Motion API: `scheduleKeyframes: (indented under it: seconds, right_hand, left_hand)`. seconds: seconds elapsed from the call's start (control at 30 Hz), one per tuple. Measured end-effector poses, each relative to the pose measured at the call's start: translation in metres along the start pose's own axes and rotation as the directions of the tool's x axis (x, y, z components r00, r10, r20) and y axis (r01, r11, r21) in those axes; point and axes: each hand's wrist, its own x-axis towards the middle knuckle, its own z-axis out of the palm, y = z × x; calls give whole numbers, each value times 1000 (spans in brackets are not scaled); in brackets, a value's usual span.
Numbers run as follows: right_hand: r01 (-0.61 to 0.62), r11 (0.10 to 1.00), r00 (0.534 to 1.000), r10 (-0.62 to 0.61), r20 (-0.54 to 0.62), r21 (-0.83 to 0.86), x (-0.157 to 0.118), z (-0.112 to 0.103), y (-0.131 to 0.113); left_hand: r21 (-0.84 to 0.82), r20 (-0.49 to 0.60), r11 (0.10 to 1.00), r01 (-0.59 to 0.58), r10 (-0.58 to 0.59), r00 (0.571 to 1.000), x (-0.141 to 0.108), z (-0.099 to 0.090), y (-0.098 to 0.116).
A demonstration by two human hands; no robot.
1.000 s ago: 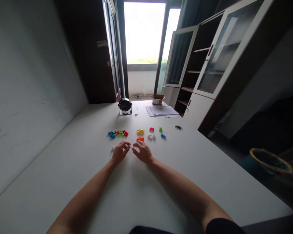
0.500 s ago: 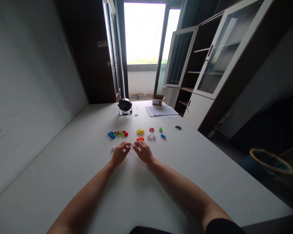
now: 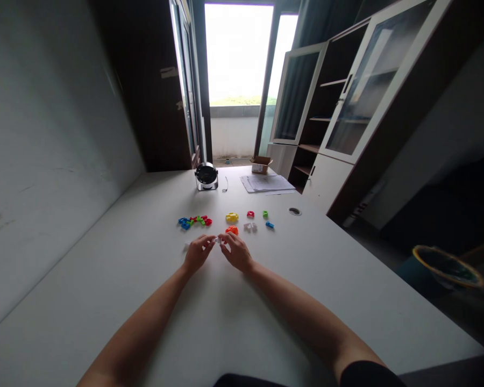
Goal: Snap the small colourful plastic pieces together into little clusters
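Observation:
Between my fingertips is a small white plastic piece [image 3: 218, 241], too small to make out in detail. My left hand [image 3: 198, 253] pinches it from the left, my right hand [image 3: 236, 252] from the right. Another white piece [image 3: 186, 246] lies partly hidden behind my left hand. Just beyond my right hand sits an orange piece [image 3: 232, 230], with a yellow piece [image 3: 232, 217] behind it. To the right are white pieces [image 3: 250, 227], a red piece [image 3: 250, 214], a green piece [image 3: 265, 214] and a blue piece [image 3: 270, 225]. A mixed pile of coloured pieces [image 3: 196, 221] lies farther left.
On the white table [image 3: 116, 258], a round black-and-silver device [image 3: 206, 176] stands at the back beside a thin cord [image 3: 225, 185]. Papers [image 3: 268, 184] and an open cardboard box [image 3: 260, 165] lie back right. A cable hole [image 3: 294, 212] is near the right edge.
The fingers of my right hand have shifted slightly around the small white piece, which has turned a little. Everything else on the table stays in place.

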Motion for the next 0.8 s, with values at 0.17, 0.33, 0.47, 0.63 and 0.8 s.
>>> scheduleKeyframes:
  seconds: [0.17, 0.33, 0.47, 0.63, 0.8]
  right_hand:
    - [-16, 1000, 1000, 16, -7, -5, 0, 0, 1]
    - [-41, 999, 999, 41, -26, -13, 0, -1, 1]
    - [-54, 998, 998, 54, -34, -17, 1, -2, -1]
    - [-70, 997, 996, 71, -47, 11, 1, -3, -2]
    - [-59, 995, 997, 62, -42, 77, -1, -1, 0]
  left_hand:
    - [-20, -15, 1000, 9, -9, 1000, -1, 1, -3]
    - [-26, -17, 999, 18, -19, 1000, -1, 2, -4]
    - [-11, -12, 1000, 6, -6, 1000, -1, 2, -1]
    - [1, 2, 1000, -19, 19, 1000, 0, 1, 2]
    - [-35, -2, 999, 5, -5, 1000, 0, 1, -2]
